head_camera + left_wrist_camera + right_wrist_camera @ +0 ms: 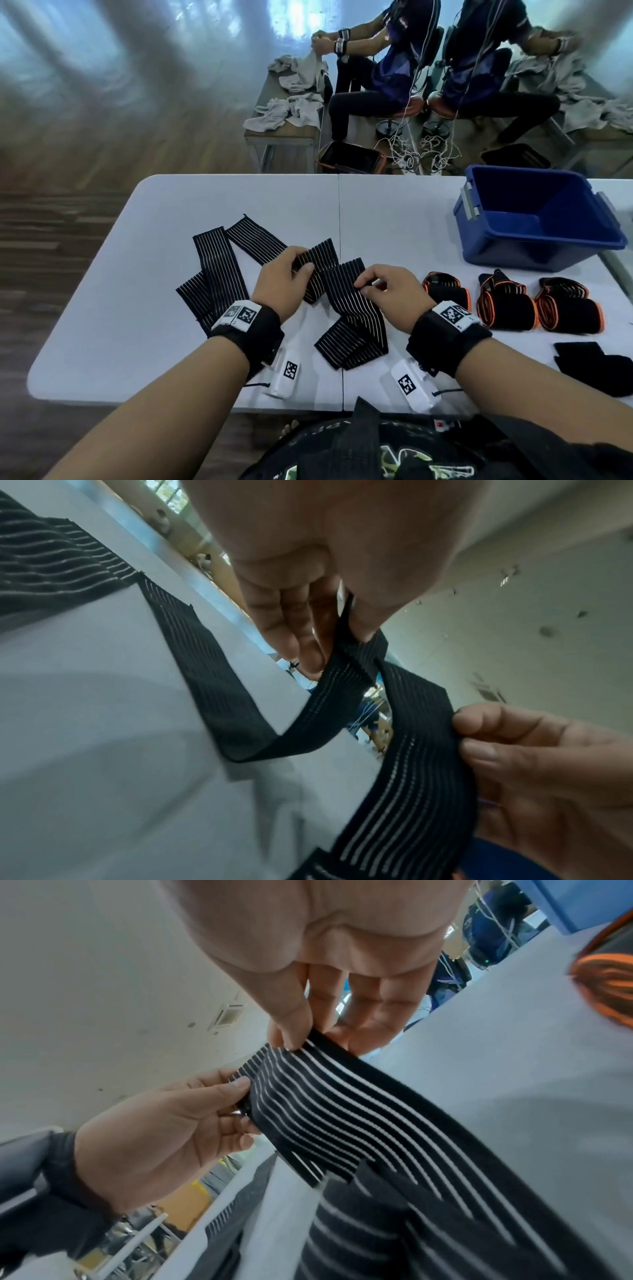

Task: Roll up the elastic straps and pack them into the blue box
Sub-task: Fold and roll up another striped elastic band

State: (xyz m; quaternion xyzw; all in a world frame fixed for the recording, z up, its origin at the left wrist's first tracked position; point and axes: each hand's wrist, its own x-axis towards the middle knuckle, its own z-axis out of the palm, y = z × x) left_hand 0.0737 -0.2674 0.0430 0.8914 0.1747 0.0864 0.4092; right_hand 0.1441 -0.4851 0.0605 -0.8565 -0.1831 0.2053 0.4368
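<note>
Looks like some kind of data-recording workroom rather than a home: plain folding table [102, 308], wood-look floor [68, 137], another wired-up person [373, 68] folding grey towels [294, 85] at a bench beside what's probably a mirror wall, cables [404, 150] tangled on the floor.

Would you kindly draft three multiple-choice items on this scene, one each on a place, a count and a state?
1. Where does the blue box stand on the table?
A. far right corner
B. near left corner
C. under the table

2. How many orange-edged rolls lie in a row before the box?
A. one
B. three
C. six

3. What are the hands doing?
A. resting flat on the table
B. lifting the box
C. both pinching the striped strap

Answers: 1 A, the head view shows it at the far right edge. 2 B, three rolls sit side by side. 3 C, the left hand and right hand each grip the same strap.
</note>
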